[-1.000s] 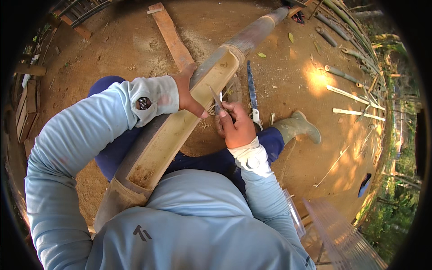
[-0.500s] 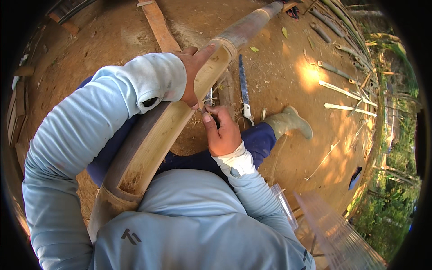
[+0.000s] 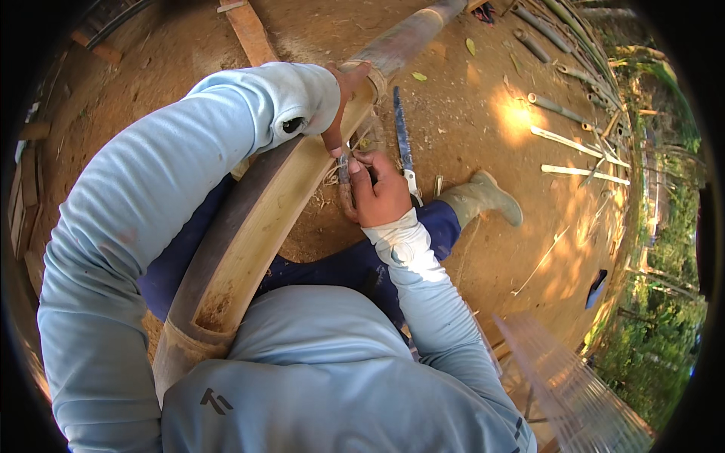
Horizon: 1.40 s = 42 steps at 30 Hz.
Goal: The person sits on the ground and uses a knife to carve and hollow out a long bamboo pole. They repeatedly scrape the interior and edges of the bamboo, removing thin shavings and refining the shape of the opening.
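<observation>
A thick bamboo pole (image 3: 260,241) slants from beside my lap at lower left up to the far right, a long opening cut into its upper side. My left hand (image 3: 347,106) grips its far part, fingers over the wall near a node and thumb pointing down at the opening's right edge. Close by that thumb, my right hand (image 3: 380,190) is closed on a small knife (image 3: 343,167); its short grey blade shows at the bamboo's edge, and the fingers cover most of the handle. Thin pale shavings hang around the blade.
A handsaw (image 3: 402,132) lies on the dirt right of the pole, near my boot (image 3: 483,198). A wooden plank (image 3: 248,32) lies beyond. Split bamboo strips (image 3: 578,145) and several bamboo poles (image 3: 557,108) lie at right. A clear corrugated sheet (image 3: 574,385) stands at lower right.
My left hand has shifted a little up and right along the pole, its thumb now by the blade. My right hand has turned slightly, showing more of the knife.
</observation>
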### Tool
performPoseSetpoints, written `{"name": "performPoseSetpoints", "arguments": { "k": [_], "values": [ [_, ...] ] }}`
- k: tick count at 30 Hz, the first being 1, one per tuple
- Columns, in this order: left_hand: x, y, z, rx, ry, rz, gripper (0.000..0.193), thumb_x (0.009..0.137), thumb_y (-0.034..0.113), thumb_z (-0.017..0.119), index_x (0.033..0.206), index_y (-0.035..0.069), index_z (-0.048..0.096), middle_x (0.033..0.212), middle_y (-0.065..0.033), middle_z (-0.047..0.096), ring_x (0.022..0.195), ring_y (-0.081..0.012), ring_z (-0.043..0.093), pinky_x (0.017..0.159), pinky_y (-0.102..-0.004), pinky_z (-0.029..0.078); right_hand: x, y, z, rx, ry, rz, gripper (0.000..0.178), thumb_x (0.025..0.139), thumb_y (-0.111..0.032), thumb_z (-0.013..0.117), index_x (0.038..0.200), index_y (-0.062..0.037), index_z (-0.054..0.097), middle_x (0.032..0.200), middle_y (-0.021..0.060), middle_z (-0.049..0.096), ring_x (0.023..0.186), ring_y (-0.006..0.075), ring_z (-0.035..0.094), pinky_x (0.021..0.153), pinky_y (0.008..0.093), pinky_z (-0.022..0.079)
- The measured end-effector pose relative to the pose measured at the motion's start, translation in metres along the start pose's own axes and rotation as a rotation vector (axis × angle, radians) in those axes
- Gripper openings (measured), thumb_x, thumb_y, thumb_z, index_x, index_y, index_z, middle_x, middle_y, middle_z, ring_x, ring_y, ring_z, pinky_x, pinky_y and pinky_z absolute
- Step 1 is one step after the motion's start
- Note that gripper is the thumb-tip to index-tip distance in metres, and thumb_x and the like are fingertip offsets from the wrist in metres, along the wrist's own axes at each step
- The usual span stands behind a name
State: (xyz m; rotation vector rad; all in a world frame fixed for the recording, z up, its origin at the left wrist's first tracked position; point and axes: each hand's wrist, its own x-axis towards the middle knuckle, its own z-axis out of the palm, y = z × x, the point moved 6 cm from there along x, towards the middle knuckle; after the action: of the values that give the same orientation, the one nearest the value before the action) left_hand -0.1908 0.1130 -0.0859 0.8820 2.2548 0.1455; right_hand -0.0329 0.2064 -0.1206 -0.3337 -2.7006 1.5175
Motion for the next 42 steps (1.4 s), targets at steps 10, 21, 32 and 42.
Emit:
{"name": "performPoseSetpoints", "arguments": {
  "k": [10, 21, 32, 42],
  "values": [
    [0.060, -0.006, -0.011, -0.025, 0.038, -0.018, 0.154, 0.054, 0.032, 0.100, 0.164, 0.020, -0.008, 0.150, -0.0249, 0.049, 0.134, -0.0346, 0.055, 0.110, -0.0413, 0.046, 0.051, 0.031, -0.016, -0.107, 0.019, -0.021, 0.022, 0.101, -0.021, 0.062, 0.108, 0.0000, 0.064, 0.077, 0.0098, 0.066, 0.068, 0.0141, 0.059, 0.063, 0.0312, 0.047],
    [0.063, -0.006, -0.014, -0.029, 0.126, -0.050, 0.142, 0.060, 0.037, 0.095, 0.164, 0.017, 0.002, 0.143, -0.0241, 0.057, 0.128, -0.0385, 0.059, 0.108, -0.0433, 0.047, 0.077, 0.038, -0.023, -0.140, 0.065, -0.051, 0.032, 0.098, -0.034, 0.063, 0.109, -0.0032, 0.065, 0.092, 0.0250, 0.071, 0.088, 0.0444, 0.069, 0.076, 0.0468, 0.054],
    [0.016, 0.001, -0.001, 0.077, -0.084, 0.060, 0.158, 0.054, 0.038, 0.100, 0.162, 0.015, -0.012, 0.142, -0.0313, 0.054, 0.130, -0.0423, 0.056, 0.108, -0.0432, 0.046, 0.011, 0.005, -0.001, -0.036, 0.023, -0.125, 0.027, 0.098, -0.030, 0.065, 0.108, -0.0046, 0.063, 0.088, 0.0239, 0.070, 0.085, 0.0463, 0.068, 0.072, 0.0464, 0.054],
    [0.037, 0.000, -0.006, 0.127, -0.095, 0.084, 0.158, 0.051, 0.038, 0.100, 0.163, 0.017, -0.008, 0.143, -0.0304, 0.054, 0.132, -0.0380, 0.056, 0.109, -0.0410, 0.046, 0.024, 0.004, -0.005, -0.086, 0.032, -0.132, 0.028, 0.098, -0.031, 0.064, 0.106, -0.0043, 0.063, 0.085, 0.0255, 0.069, 0.082, 0.0474, 0.067, 0.070, 0.0487, 0.053]
  ]
}}
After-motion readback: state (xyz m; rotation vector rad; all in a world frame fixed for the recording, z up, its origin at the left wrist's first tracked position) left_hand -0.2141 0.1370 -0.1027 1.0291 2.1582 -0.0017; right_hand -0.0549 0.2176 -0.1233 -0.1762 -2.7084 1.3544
